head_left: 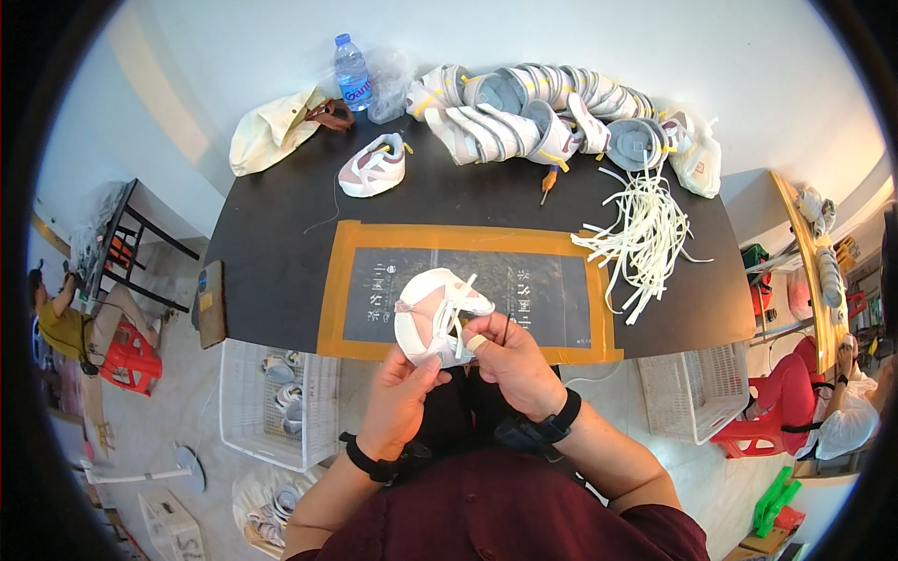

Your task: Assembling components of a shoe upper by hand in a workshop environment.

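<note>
My left hand (404,397) is closed on the lower edge of a white and pink shoe upper (428,318), held up over the near edge of the table. White laces (458,304) cross its opening. My right hand (517,365) is pinched at the right side of the same upper, close to the laces. A thin dark rod sticks up by its fingers, but what the fingertips grip is hidden. One finger wears a beige wrap. Beneath the upper lies a dark printed sheet (552,323) framed with orange tape. Another shoe upper (371,170) rests farther back, a loose thread beside it.
Along the back stand rows of nested shoe uppers (477,136), a water bottle (353,75) and a cream bag (267,136). An orange-handled awl (549,182) and a pile of white laces (645,234) lie nearby. White crates (238,402) flank me; people sit at both sides.
</note>
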